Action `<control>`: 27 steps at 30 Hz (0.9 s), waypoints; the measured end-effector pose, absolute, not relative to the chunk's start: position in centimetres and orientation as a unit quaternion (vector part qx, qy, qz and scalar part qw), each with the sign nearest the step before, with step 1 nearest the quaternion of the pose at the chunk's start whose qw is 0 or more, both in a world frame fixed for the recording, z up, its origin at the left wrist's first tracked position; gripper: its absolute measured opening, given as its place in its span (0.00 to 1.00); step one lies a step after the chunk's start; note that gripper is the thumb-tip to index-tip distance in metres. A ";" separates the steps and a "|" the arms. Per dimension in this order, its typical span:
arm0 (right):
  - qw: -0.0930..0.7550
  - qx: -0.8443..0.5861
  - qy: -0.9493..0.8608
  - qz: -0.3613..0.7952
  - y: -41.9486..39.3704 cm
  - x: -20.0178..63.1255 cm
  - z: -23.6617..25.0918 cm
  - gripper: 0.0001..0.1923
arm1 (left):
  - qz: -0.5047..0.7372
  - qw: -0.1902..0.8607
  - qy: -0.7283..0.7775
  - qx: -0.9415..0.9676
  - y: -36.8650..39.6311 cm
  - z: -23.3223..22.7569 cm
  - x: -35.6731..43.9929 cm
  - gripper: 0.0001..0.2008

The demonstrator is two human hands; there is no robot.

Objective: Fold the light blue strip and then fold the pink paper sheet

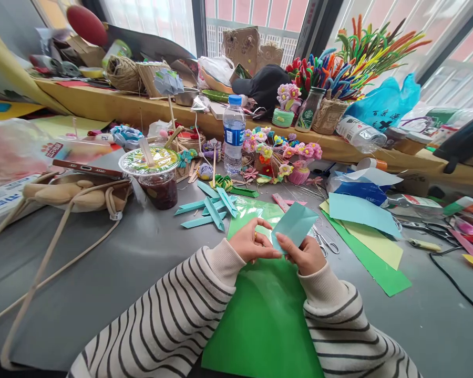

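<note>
A small light-blue sheet of paper (296,221) with a crease is held up between my hands, tilted above the green sheet. My right hand (308,256) pinches its lower edge, thumb on the near face and the other fingers behind. At the lower left edge, the curled fingers of my left hand (255,242) close on the same sheet. Beneath both hands lies a glossy green sheet (260,320). Folded light-blue paper strips (211,207) lie in a loose pile beyond my left hand. Small scissors (327,242) rest just past my right hand.
A lidded cup of dark drink (157,189) and a corded beige bag (79,202) stand at left. A water bottle (233,136) and craft flowers (266,144) are behind. Coloured paper sheets (368,241) and black-handled scissors (433,229) lie at right.
</note>
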State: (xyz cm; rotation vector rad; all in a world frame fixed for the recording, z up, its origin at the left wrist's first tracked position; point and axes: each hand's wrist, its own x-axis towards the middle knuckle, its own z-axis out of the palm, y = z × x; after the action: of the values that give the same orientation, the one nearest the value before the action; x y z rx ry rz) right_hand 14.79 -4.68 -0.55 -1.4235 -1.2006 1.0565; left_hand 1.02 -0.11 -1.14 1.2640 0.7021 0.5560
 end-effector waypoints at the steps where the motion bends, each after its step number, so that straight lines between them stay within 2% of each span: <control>1: 0.493 -0.587 -0.476 0.432 -4.7 14.6 -0.4 0.17 | 0.255 0.719 0.313 0.566 -0.1 -1.1 1.0 0.27; 12: 0.520 -0.609 -0.442 0.405 -4.7 14.5 -0.4 0.19 | 0.271 0.726 0.326 0.542 0.2 -1.1 1.1 0.25; 19: 0.569 -0.595 -0.400 0.403 -4.6 14.3 -0.3 0.16 | 0.338 0.719 0.341 0.502 0.5 -1.4 1.0 0.24; 27: 0.577 -0.587 -0.365 0.435 -4.5 14.4 -0.2 0.16 | 0.337 0.732 0.291 0.515 0.5 -1.3 1.1 0.20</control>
State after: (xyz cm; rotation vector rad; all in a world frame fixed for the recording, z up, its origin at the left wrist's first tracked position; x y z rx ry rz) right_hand 14.36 -4.53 -0.20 -1.3730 -0.8540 1.0174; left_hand 1.07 0.52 -1.29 1.1323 0.6411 0.7418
